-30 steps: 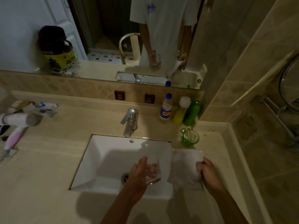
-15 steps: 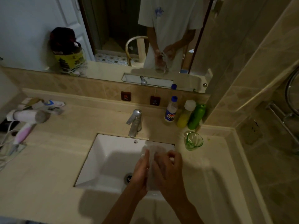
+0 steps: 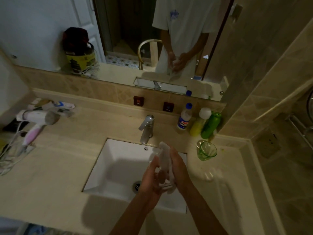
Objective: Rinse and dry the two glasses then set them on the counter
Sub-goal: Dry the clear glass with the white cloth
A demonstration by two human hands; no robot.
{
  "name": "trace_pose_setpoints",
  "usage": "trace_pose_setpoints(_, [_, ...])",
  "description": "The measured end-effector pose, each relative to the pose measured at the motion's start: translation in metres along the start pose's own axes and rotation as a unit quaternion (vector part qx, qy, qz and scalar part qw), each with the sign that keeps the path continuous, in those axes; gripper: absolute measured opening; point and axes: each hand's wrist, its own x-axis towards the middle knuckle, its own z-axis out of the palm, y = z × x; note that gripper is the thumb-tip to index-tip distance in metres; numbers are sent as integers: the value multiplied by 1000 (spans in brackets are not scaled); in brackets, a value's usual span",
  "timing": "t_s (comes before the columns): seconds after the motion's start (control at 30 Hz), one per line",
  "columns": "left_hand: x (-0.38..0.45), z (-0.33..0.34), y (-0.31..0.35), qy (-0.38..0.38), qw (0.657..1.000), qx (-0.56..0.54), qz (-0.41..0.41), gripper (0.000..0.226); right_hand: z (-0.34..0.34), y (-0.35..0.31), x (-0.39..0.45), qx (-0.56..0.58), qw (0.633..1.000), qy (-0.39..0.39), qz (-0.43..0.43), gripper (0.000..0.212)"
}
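- Both hands brought together over the right half of the white sink (image 3: 105,168), with a clear glass (image 3: 161,178) and a white cloth (image 3: 165,158) between them.
- Left hand (image 3: 149,180) curled around the clear glass from the left, gripping it.
- Right hand (image 3: 179,168) wrapped around the white cloth, pressing it against the glass; upper end of the cloth sticking up above the fingers.
- Clear glass mostly hidden by hands and cloth; tilt hard to tell.
- Green glass (image 3: 207,150) upright on the beige counter (image 3: 50,184), just right of the sink's back corner, apart from both hands.
- Chrome faucet (image 3: 147,128) behind the sink.
- Blue-capped bottle (image 3: 184,118), yellow bottle (image 3: 199,124) and green bottle (image 3: 210,127) lined up at the back wall, behind the green glass.
- White and pink hair dryer (image 3: 36,122) lying far left on the counter.
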Motion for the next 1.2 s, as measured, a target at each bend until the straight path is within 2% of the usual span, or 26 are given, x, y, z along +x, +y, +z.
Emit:
trace_pose_setpoints(0.07, [-1, -1, 0, 14, 1000, -4, -6, 68, -3, -2, 1, 45, 999, -12, 17, 62])
trace_pose_setpoints(0.17, [2, -1, 0, 52, 998, -8, 16, 66, 10, 10, -4, -29, 999, 8, 33, 63])
trace_pose_setpoints(0.23, [4, 1, 4, 69, 997, -26, 33, 79, 20, 23, -18, -149, 987, 33, -59, 61])
trace_pose_setpoints(0.3, [8, 2, 7, 83, 995, -27, 46, 92, 28, 32, -35, -261, 949, 52, -171, 67])
trace_pose_setpoints(0.37, [5, 7, 11, 74, 996, -20, 54, 87, 29, 36, -41, -321, 919, 79, -214, 67])
trace_pose_setpoints(0.47, [3, 8, 14, 46, 997, 6, 57, 69, 27, 16, -39, -262, 941, 106, -185, 60])
trace_pose_setpoints(0.57, [-2, 7, 17, 5, 998, 19, 61, 63, 19, -27, -34, -56, 996, 50, -51, 37])
trace_pose_setpoints(0.63, [-7, 9, 20, -13, 999, 10, 44, 66, 5, -41, -29, 39, 999, 14, 26, 37])
trace_pose_setpoints(0.7, [-9, 11, 21, 1, 999, 12, 40, 70, -2, -38, -26, 29, 999, 4, 34, 38])
trace_pose_setpoints(0.77, [-7, 13, 19, 20, 998, 25, 48, 86, 0, -24, -21, 18, 999, 16, 28, 40])
trace_pose_setpoints(0.83, [-2, 10, 13, 55, 996, -4, 74, 91, 10, -10, -21, 4, 1000, 27, 12, 49])
trace_pose_setpoints(0.9, [0, 9, 13, 78, 993, -36, 82, 88, 22, 1, -32, -61, 994, 49, -81, 48])
trace_pose_setpoints(0.93, [3, 8, 13, 85, 993, -36, 80, 96, 26, 5, -41, -84, 986, 61, -133, 48])
trace_pose_setpoints(1.0, [7, 8, 13, 76, 995, -11, 66, 112, 30, 19, -51, -89, 976, 87, -177, 49])
trace_pose_setpoints(1.03, [4, 9, 15, 71, 995, 4, 64, 109, 30, 23, -53, -95, 972, 100, -188, 49])
trace_pose_setpoints(1.1, [1, 11, 18, 62, 995, 20, 70, 84, 25, 16, -52, -74, 973, 122, -184, 42])
trace_pose_setpoints(1.2, [-3, 12, 29, -9, 997, 26, 66, 58, 13, -12, -39, 27, 994, 80, -63, 23])
